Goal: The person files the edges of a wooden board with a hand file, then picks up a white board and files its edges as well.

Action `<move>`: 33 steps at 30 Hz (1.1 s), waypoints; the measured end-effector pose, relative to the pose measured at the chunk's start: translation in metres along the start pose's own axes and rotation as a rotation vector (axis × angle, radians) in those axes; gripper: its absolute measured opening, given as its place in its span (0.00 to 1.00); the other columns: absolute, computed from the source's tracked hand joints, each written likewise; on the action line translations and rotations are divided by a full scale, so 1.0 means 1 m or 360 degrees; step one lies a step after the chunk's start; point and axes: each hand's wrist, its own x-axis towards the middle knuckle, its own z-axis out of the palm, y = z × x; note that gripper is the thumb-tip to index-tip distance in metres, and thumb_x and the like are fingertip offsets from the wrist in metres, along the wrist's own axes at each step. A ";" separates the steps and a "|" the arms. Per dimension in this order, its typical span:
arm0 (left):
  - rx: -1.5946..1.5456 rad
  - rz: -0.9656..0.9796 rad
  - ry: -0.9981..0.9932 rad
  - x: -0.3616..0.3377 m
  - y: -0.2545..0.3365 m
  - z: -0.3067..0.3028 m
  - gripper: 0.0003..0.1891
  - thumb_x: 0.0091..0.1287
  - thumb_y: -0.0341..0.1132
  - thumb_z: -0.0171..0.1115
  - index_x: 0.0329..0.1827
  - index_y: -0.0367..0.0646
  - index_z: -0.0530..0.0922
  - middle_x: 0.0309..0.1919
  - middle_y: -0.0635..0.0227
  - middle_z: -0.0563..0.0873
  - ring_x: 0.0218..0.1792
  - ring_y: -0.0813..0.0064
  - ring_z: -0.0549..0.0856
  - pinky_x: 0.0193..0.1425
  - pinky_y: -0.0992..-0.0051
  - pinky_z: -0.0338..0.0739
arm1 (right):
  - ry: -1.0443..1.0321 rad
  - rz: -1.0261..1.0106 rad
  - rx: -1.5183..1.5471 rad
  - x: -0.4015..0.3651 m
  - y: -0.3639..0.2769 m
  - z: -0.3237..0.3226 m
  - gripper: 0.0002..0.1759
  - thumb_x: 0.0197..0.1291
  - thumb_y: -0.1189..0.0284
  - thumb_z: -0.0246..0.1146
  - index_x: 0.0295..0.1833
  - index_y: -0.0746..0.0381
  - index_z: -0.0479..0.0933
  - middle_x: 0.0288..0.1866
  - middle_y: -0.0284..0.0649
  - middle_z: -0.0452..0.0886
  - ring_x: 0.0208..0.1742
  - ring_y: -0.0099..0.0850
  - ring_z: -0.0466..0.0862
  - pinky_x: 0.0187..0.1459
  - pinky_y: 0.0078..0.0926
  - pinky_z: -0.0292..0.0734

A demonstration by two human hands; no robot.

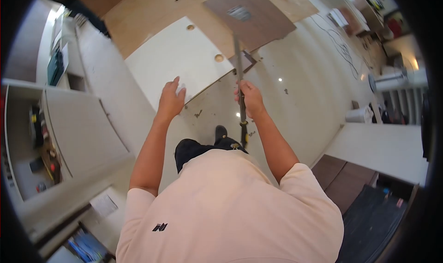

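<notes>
A white cabinet door panel with two round hinge holes lies on a wooden work surface. My left hand is at its near edge, fingers apart and holding nothing. In my right hand is a long, narrow metal file with a black and yellow handle, gripped around the middle. The file points away from me, just right of the panel's corner, and its handle hangs toward my legs.
A brown board with a label lies beyond the panel. Small dark scraps are scattered on the pale floor. Cables run along the right. An open cabinet with tools stands at left, and a white panel is at right.
</notes>
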 end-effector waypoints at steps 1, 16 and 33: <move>0.0062 0.0091 -0.0003 0.010 -0.005 0.003 0.26 0.71 0.35 0.63 0.70 0.33 0.74 0.58 0.44 0.82 0.60 0.47 0.81 0.65 0.59 0.76 | 0.0030 0.0037 -0.0077 0.000 -0.001 -0.011 0.17 0.78 0.57 0.58 0.53 0.60 0.79 0.35 0.35 0.80 0.27 0.22 0.77 0.29 0.21 0.72; -0.0308 0.1450 -0.0775 -0.050 0.043 0.025 0.31 0.68 0.40 0.70 0.72 0.40 0.71 0.71 0.51 0.74 0.72 0.47 0.72 0.76 0.54 0.68 | -0.0121 0.0268 0.0703 -0.111 0.063 0.024 0.18 0.65 0.81 0.55 0.61 0.66 0.71 0.39 0.41 0.80 0.28 0.24 0.79 0.24 0.19 0.71; -0.0008 0.1862 -0.1643 -0.102 0.004 0.045 0.35 0.77 0.52 0.56 0.83 0.50 0.62 0.84 0.56 0.57 0.83 0.51 0.57 0.84 0.50 0.52 | 0.0340 0.0559 0.0831 -0.231 0.146 0.069 0.27 0.64 0.81 0.55 0.70 0.66 0.67 0.50 0.42 0.81 0.33 0.25 0.82 0.36 0.27 0.84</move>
